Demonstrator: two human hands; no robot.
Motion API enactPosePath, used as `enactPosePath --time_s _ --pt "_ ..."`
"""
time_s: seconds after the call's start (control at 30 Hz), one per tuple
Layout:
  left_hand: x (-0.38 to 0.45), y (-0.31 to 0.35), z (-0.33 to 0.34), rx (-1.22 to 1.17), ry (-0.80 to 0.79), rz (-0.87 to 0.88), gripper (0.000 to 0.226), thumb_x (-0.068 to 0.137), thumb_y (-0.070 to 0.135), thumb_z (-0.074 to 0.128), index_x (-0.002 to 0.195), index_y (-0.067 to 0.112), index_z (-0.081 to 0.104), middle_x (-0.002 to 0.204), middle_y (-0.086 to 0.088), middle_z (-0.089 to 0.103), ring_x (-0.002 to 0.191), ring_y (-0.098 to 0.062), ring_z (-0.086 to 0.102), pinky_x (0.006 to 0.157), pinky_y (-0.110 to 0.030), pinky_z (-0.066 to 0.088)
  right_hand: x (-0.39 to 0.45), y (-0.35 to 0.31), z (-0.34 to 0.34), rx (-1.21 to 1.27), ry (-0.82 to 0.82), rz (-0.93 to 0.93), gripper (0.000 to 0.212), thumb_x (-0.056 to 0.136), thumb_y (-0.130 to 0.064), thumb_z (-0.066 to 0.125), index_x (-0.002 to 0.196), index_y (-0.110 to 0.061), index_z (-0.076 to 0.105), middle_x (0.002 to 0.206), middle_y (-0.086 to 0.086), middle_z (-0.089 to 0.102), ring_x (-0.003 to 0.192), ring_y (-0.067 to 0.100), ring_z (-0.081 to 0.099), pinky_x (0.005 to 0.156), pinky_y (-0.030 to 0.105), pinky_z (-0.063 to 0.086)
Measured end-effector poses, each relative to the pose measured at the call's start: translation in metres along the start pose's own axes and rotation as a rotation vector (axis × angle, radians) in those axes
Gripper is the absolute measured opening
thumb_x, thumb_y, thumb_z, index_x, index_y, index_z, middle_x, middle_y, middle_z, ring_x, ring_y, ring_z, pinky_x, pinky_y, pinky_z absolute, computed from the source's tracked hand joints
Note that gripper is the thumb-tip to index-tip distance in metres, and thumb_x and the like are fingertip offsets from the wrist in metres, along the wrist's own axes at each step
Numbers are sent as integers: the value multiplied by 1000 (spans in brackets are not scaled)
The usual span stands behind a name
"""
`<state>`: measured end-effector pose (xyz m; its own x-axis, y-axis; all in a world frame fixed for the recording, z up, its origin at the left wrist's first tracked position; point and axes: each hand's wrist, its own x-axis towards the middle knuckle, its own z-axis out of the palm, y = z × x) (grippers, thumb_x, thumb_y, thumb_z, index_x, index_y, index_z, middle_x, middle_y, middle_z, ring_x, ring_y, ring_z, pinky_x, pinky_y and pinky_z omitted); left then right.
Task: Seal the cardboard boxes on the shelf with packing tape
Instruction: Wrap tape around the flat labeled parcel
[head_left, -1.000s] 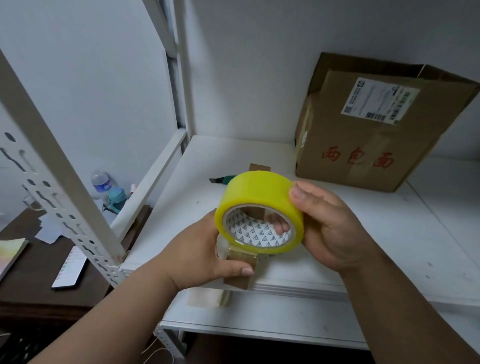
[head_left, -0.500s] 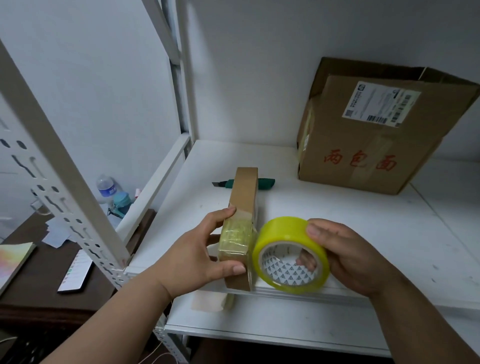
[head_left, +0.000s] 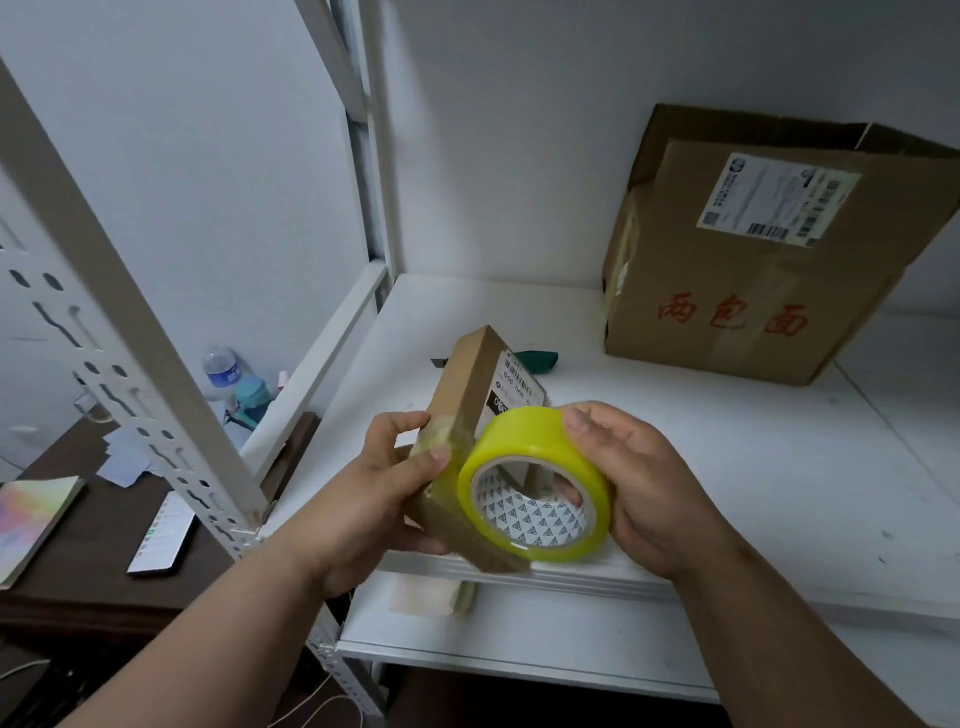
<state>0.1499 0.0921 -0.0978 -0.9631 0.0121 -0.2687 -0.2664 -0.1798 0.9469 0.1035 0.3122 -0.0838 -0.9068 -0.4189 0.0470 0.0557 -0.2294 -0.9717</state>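
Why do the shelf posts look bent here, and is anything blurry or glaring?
Head view: the wide-angle lens bows the shelf post near the frame's edge; lighting is soft and even, with only a faint sheen on the yellow tape roll; the small box label is slightly soft, its print unreadable.

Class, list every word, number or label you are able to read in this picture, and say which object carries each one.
"两包面": red handwritten characters on the front of the large brown cardboard box.
White shipping label with barcodes on that box: print too small to read.
White label on the small flat cardboard box held by the left hand: blurred, not legible.
Yellow packing tape roll in the right hand: triangle pattern only, no text.
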Motion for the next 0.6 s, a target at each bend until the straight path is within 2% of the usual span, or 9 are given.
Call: enactPosePath --time_s 0.07,0.1,0.2,0.27,0.33,0.4,0.43,0.5,0.6 --pt "2 -15 0 -83 28 -21 29 97 25 55 125 30 46 95 -5 71 77 -23 67 79 -57 58 5 -1 -2 70 -65 19 37 70 -28 82 97 -5 70 87 12 69 79 22 64 70 28 54" --pt "2 -23 -2 -30 53 12 29 100 25 50 127 34 46 99 -1 71 83 -19 68 82 -51 58 8 0 -2 51 -111 32 37 70 -20 78 100 -2 68 87 12 69 78 21 63 70 27 52" --pt "5 -35 -18 458 145 253 51 101 17 47 131 58 40 139 21 49 117 14 49 108 -21 38 13 14 2 -127 -145 89 26 73 -29 74 90 -9 70 83 6 69 77 15 63 75 27 49" --pt "6 -33 -29 750 116 427 74 96 2 49 125 70 41 150 28 29 135 12 28 111 -11 23 15 27 6 -193 -134 114 32 73 -43 72 84 -13 69 88 7 68 84 18 61 84 34 47" --pt "4 -33 -34 760 28 425 68 92 12 49 116 75 43 142 31 45 132 10 38 109 -13 29 16 35 12 -221 -133 126 47 77 -51 68 94 -7 64 99 15 68 94 31 62 96 47 45" --pt "3 -38 -39 769 -41 387 50 88 21 44 106 67 53 118 36 56 117 13 48 102 -9 32 16 36 19 -249 -137 127 57 81 -60 64 106 -9 62 111 19 67 108 39 62 105 58 42" --pt "3 -43 -43 817 -42 378 40 90 28 40 102 64 54 112 39 55 118 8 49 108 -16 30 16 35 22 -269 -144 125 60 81 -65 62 108 -11 62 112 18 67 111 39 61 105 60 41" --pt "7 -50 -51 942 -24 375 32 91 42 32 95 69 50 107 42 49 125 -16 48 118 -44 20 17 32 25 -301 -156 115 64 80 -72 58 110 -16 61 114 15 66 111 36 61 104 61 41" --pt "13 -54 -58 1039 -8 362 34 94 41 32 91 73 44 113 25 54 126 -29 48 118 -54 13 19 31 28 -294 -163 84 68 77 -73 62 102 -11 59 98 17 63 95 30 61 95 55 46"
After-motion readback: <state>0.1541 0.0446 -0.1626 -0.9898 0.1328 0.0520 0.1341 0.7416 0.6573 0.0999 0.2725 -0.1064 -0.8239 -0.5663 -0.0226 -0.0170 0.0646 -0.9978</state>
